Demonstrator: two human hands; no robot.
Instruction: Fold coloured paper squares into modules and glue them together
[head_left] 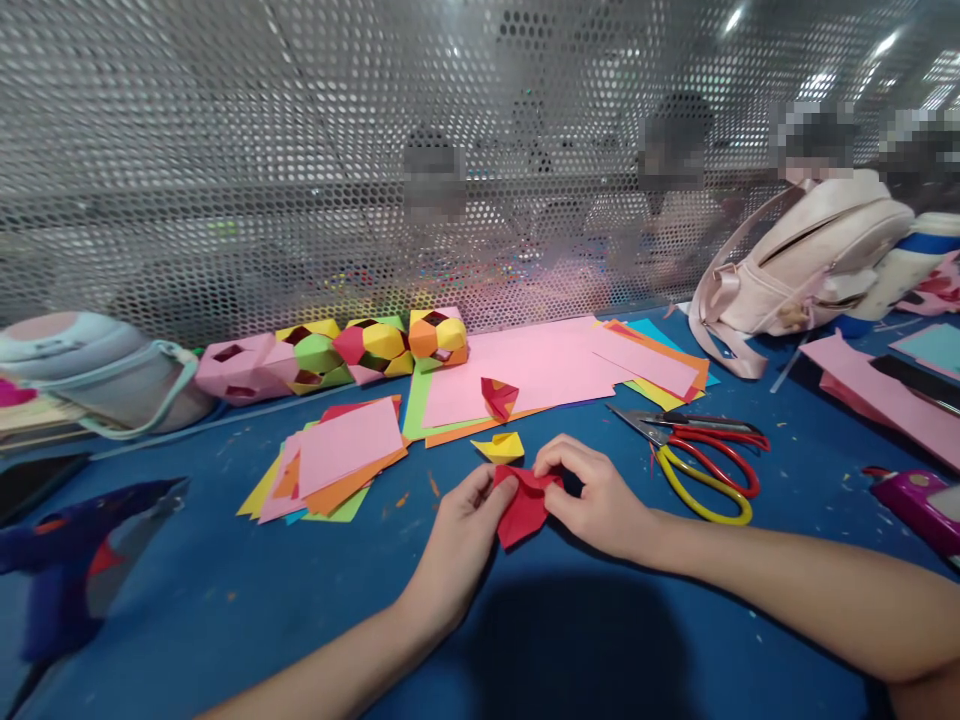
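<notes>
A piece of red paper (523,515), partly folded, is held just above the blue table between both hands. My left hand (469,520) pinches its left edge, thumb on top. On the other side, my right hand (592,495) grips the upper right corner with thumb and fingers. Right behind the hands lie a folded yellow paper piece (504,447) and a folded red paper piece (498,398). To the left is a fanned stack of small coloured paper sheets (351,448). Scissors with yellow and red handles (694,455) rest to the right of my right hand.
Several folded paper balls (319,358) stand in a row along the perforated metal screen (300,150). Large pink sheets (525,362) lie behind the hands. A blue glue gun (67,560) and lidded container (97,370) are left; a pale backpack (810,260) and purple tool (919,505) right.
</notes>
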